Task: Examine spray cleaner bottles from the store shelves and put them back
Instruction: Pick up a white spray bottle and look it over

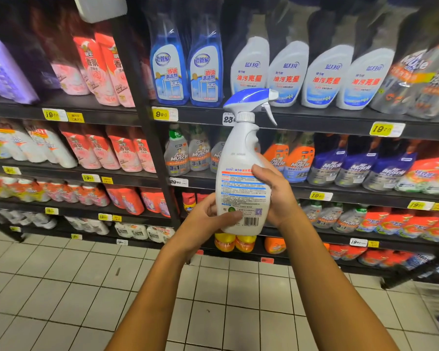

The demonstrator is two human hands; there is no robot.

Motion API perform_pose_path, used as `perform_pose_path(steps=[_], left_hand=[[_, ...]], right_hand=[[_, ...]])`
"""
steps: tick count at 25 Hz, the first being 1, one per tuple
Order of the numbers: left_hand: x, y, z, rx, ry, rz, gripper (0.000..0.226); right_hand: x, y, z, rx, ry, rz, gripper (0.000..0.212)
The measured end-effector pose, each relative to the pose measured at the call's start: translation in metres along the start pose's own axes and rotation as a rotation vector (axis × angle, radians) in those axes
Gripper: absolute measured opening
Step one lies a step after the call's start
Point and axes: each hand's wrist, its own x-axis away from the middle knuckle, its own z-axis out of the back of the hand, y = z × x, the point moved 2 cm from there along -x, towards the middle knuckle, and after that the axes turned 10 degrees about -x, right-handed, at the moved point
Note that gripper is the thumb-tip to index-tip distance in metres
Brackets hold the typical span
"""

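Standing upright at centre frame, a white spray bottle [241, 178], back label facing out, before the shelves [264, 117]. Left hand [203, 219] grips its base; right hand [276, 193] clasps its side.

Yellow price tags [381, 128] on shelf edges, white tiled floor [61, 287].

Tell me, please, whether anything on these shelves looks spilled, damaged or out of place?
Nothing stands out. The only item off the shelves is the bottle, held upright in the left hand and right hand, back label showing. No spills or damage visible.
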Motion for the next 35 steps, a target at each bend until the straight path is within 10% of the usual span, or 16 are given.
perform_pose_path(steps=[10,19,35], left_hand=[[-0.004,0.009,-0.018,-0.066,0.078,-0.152,0.076],[-0.006,0.0,-0.005,0.544,-0.326,0.074,0.085],[-0.026,-0.018,-0.007,0.405,-0.034,0.1,0.049]], right_hand=[[0.002,-0.002,-0.023,0.337,0.239,0.198,0.029],[0.004,-0.024,-0.006,0.306,0.107,0.047,0.051],[0.005,-0.017,-0.009,0.45,0.209,0.181,0.046]])
